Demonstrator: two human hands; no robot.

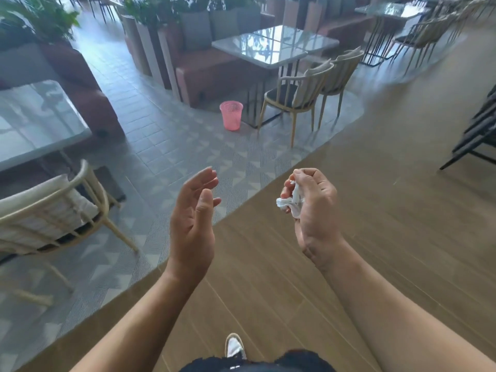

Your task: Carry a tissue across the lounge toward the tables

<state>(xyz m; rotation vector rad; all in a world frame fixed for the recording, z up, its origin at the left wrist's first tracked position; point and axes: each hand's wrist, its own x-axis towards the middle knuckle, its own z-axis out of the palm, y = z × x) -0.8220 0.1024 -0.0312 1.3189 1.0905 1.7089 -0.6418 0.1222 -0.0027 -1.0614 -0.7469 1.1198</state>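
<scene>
The right hand grips a crumpled tissue (white) in curled fingers; the left hand holds nothing, fingers relaxed and apart.

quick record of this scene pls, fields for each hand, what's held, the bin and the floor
left hand: left hand open, fingers relaxed, holding nothing
right hand: right hand grips a crumpled white tissue
bin: pink mesh wastebasket upright on the grey tiled floor, beside a glass-topped table
seating: beige chair at that table, another beige chair at lower left
underfoot: wooden floor; one white shoe shows at the bottom edge
bin and hands: apart, the bin farther ahead
</scene>
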